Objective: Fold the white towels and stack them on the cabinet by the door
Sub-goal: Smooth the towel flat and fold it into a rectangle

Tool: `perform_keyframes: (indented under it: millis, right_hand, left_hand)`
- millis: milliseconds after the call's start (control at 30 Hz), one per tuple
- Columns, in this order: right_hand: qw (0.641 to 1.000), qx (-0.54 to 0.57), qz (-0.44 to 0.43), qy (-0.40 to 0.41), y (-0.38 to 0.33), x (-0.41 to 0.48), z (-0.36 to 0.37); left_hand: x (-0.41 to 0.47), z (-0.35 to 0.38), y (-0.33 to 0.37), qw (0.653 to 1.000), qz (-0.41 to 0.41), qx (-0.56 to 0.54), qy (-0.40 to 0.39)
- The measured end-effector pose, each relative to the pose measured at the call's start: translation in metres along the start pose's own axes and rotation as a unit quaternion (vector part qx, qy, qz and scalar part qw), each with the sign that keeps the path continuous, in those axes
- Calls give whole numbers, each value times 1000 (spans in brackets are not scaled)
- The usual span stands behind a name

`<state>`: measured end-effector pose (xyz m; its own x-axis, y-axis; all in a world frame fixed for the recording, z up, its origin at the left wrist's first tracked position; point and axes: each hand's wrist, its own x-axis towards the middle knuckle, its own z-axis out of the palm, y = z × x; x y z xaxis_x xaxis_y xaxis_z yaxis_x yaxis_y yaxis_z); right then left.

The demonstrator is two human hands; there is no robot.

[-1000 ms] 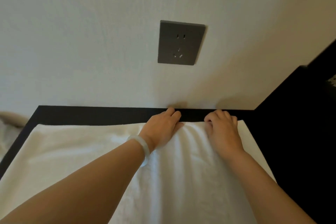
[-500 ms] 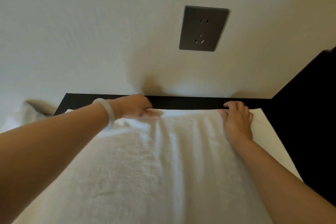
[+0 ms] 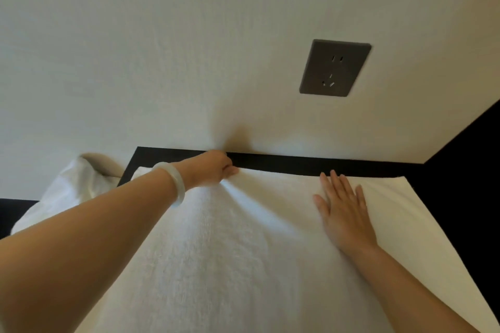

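Note:
A white towel (image 3: 243,265) lies spread over the black cabinet top (image 3: 311,166) against the wall. My left hand (image 3: 213,171), with a pale bangle on the wrist, pinches the towel's far edge left of the middle, and creases run from the pinch. My right hand (image 3: 343,213) lies flat on the towel near its far right part, fingers straight and spread. The towel's near part runs out of the frame at the bottom.
A dark grey wall socket (image 3: 334,68) sits on the white wall above the cabinet. More white cloth (image 3: 67,192) is bunched beyond the cabinet's left end. A black panel (image 3: 468,170) rises at the right.
My left hand slid left along the far edge, still pinching it. My right hand uncurled from the edge and now presses flat on the towel. The view shifted left.

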<state>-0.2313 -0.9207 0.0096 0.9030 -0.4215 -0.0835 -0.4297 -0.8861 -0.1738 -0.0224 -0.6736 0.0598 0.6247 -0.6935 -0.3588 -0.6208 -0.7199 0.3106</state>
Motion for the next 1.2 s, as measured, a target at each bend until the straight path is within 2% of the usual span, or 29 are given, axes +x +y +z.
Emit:
perform_keyframes:
  millis: [133,233,300,400,533,667,800,867,967,1033,1100,1133,1200]
  right_hand:
    - [1000,-11,16,-2,-1,1,1]
    - [1000,-13,21,-1,-2,2,1]
    - [1000,-15,22,0,-2,2,2]
    - [1000,-16,22,1,-2,2,2]
    - [999,-21,24,0,-1,3,3]
    - [999,-26,24,0,-2,5,3]
    - [999,-28,26,0,-3,5,3]
    - [999,-34,26,-11,-3,4,3]
    - [998,-49,24,-19,-5,4,0]
    - [996,-81,-41,27,-19,5,-5]
    - [985,-79,-150,29,-45,9,-6]
    - [977,-70,-199,-4,-58,10,-3]
    - [973,-37,-221,-56,-71,7,10]
  left_hand:
    - [-2,2,-2,1000,-5,8,14]
    - [-15,-11,-11,996,-68,-46,-25]
    - [-25,-23,-20,992,-103,-24,-69]
    - [-32,-32,-36,990,-98,19,-100]
    - [-29,-27,-51,991,-96,68,-64]
    - [-35,-16,-53,992,-124,27,6]
    - [-61,-1,-24,966,-134,175,132]
    - [-85,28,8,973,-79,135,169]
    - [-122,92,45,984,-49,61,161]
    - [-131,115,47,983,-47,37,175]
    - [-134,116,47,985,-43,5,169]
    - [-136,116,47,981,-35,6,189]
    - [-145,114,43,980,-12,-15,197]
